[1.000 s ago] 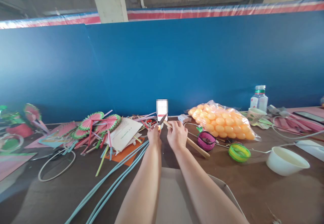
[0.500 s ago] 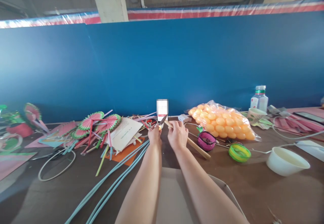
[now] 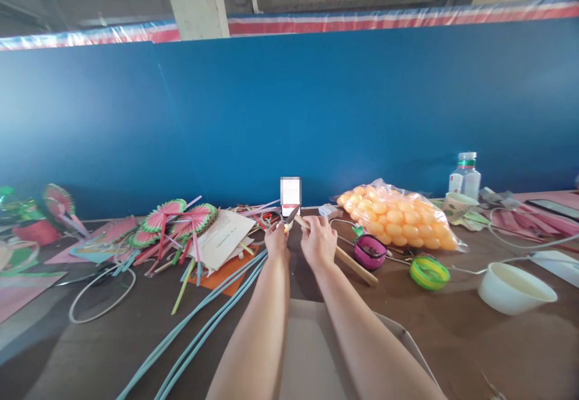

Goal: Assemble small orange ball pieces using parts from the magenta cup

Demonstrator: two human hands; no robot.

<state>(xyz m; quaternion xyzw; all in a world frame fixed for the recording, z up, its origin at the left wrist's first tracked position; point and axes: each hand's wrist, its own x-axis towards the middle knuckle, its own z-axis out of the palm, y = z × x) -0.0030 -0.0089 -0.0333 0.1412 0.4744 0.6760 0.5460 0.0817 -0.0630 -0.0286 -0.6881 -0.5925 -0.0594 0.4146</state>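
My left hand [image 3: 276, 241] is closed around a tool with a dark, pointed blade [image 3: 294, 212], whose tip points up and to the right. A small pale yellow part [image 3: 285, 227] shows at the fingertips, but the fingers hide most of the grip. Close beside it on the right, my right hand [image 3: 319, 241] is wrapped round a flat wooden stick [image 3: 356, 267]. One end of the stick comes out near the blade, and the other slants down to the right over the table. I cannot tell whether blade and stick touch.
Below my forearms lies a grey-beige box or tray [image 3: 307, 346]. Pale blue tubes [image 3: 199, 318] and paper fans [image 3: 194, 219] lie to the left. On the right are a bag of orange balls [image 3: 398, 219], a purple pouch [image 3: 370, 252], green-yellow rings [image 3: 429, 273] and a white bowl [image 3: 515, 291].
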